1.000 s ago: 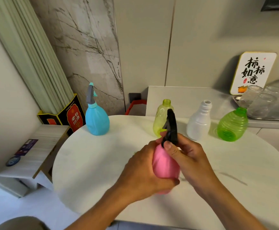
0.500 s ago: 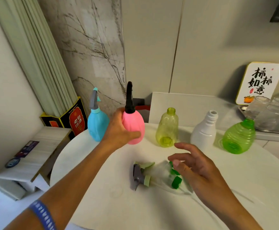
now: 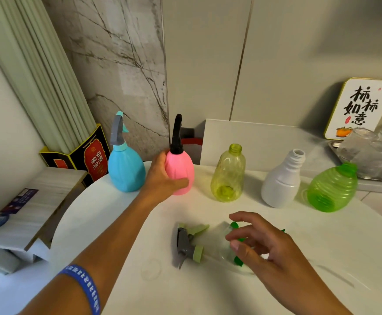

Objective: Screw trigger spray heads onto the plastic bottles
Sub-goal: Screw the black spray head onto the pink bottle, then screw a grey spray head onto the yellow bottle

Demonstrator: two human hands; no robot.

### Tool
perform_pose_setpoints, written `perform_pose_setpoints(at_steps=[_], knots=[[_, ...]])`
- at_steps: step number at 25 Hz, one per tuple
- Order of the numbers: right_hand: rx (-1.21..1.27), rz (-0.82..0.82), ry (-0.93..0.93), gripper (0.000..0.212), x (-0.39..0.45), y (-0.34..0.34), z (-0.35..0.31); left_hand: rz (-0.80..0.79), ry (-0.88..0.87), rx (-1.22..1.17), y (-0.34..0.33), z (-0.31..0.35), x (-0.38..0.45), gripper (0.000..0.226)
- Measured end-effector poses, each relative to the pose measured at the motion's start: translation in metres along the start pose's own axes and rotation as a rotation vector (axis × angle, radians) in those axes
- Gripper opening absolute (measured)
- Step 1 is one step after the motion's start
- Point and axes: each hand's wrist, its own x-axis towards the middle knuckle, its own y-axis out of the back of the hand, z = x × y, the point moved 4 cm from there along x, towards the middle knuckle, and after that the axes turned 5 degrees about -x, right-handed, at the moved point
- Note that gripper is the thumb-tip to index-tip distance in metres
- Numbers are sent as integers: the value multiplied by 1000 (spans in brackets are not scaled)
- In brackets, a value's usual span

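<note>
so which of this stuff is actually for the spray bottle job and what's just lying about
For the job:
pink bottle, held by left hand
blue bottle
yellow bottle
white bottle
green bottle
loose spray heads, under right hand

Lying about:
sign
glasses
box

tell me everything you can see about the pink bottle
The pink bottle is an opaque, egg-shaped plastic bottle with faint vertical ridges. A black trigger spray head sits on its neck, its collar down against the shoulder. It stands upright at the back left of the white table, between the blue bottle and the yellow-green bottle. The left hand grips its body, thumb across the front. Whether its base touches the table cannot be told.
</note>
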Motion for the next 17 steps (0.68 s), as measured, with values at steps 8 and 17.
perform_pose_setpoints(at_steps=[8, 17], knots=[[-393, 40, -20, 36, -7, 21, -4, 79, 286, -14, 22, 0, -33, 103], [-397, 190, -96, 29, -9, 64, -6, -85, -109, -150, -6, 93, -104, 60]])
